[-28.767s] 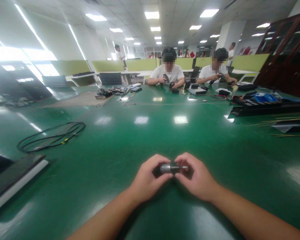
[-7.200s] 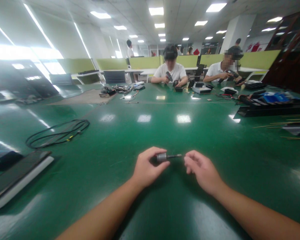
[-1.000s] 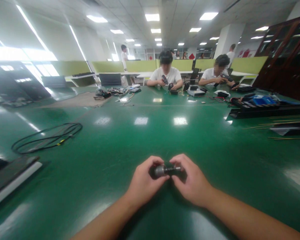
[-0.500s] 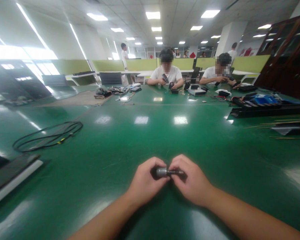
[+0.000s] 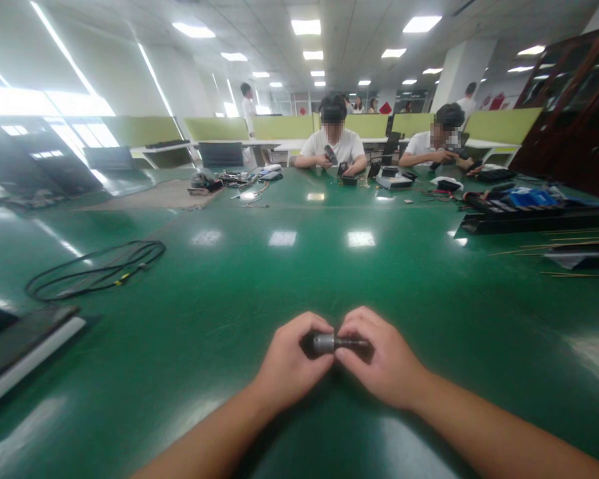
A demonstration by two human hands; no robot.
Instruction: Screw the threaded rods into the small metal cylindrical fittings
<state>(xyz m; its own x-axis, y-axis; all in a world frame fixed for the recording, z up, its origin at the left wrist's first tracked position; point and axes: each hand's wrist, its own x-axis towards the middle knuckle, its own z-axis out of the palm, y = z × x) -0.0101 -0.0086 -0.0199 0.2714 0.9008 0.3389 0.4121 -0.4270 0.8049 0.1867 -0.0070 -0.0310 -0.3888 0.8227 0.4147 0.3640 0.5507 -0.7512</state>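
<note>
Just above the green tabletop (image 5: 249,279), a small grey metal cylinder with a thin dark shaft (image 5: 324,342) lies level between my two hands. It resembles a small motor, but blur hides its exact kind. My left hand (image 5: 289,362) is closed round the cylinder, thumb below and fingers above. My right hand (image 5: 379,359) curls round the shaft side, its thumb and fingertips close to where shaft and cylinder meet. The shaft points right, into the hollow of that hand. The cylinder's left end is in shadow within my left hand.
A coiled black cable (image 5: 97,269) lies at the left, with a dark flat device (image 5: 24,352) nearer me. At the right are a long black tray (image 5: 539,219) and thin rods (image 5: 579,274). Two people sit across the table, handling dark parts. Electronics clutter (image 5: 239,178) lies far off.
My right thumb has shifted slightly left towards the cylinder. Both hands otherwise keep nearly the same place and hold on the part.
</note>
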